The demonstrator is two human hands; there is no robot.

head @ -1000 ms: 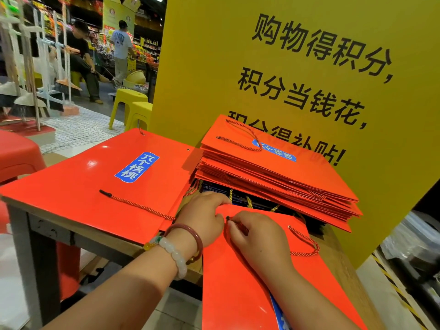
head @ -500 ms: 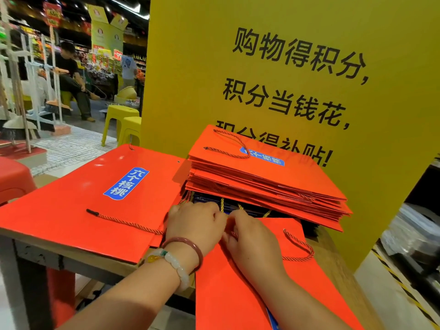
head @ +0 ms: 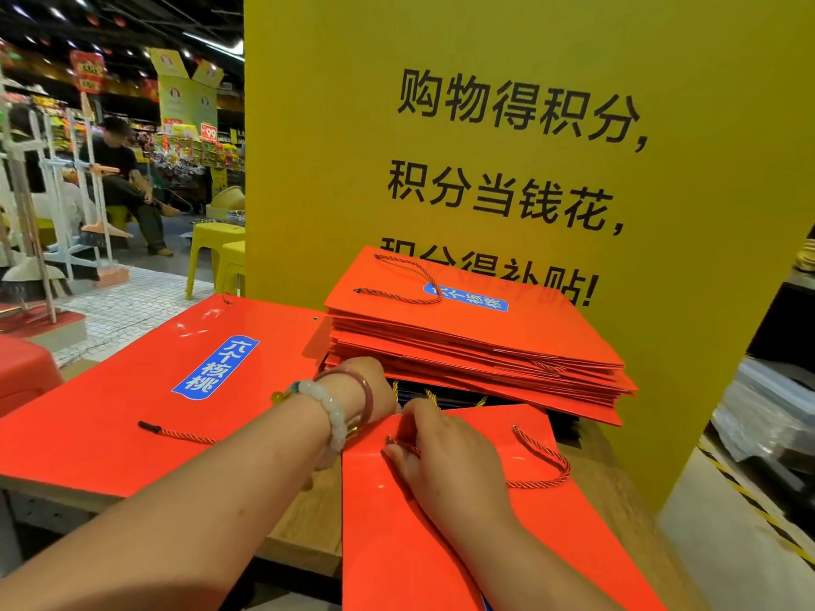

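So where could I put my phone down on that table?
Two bare wood strips of the table: one between the flat left bag and the near bag; one right of the near bag, toward the yellow board. Crowded: the stack of bags behind, and the left hand and right hand at the near bag's top edge.

Both our bare forearms stretch forward from below, and the hands are almost touching. Our left hand (head: 368, 388) shows its back, the wrist bent, and its fingers curl down on the far side, hidden. Our right hand (head: 445, 456) lies palm down beside it, with fingertips pinching the cord (head: 540, 463) end.
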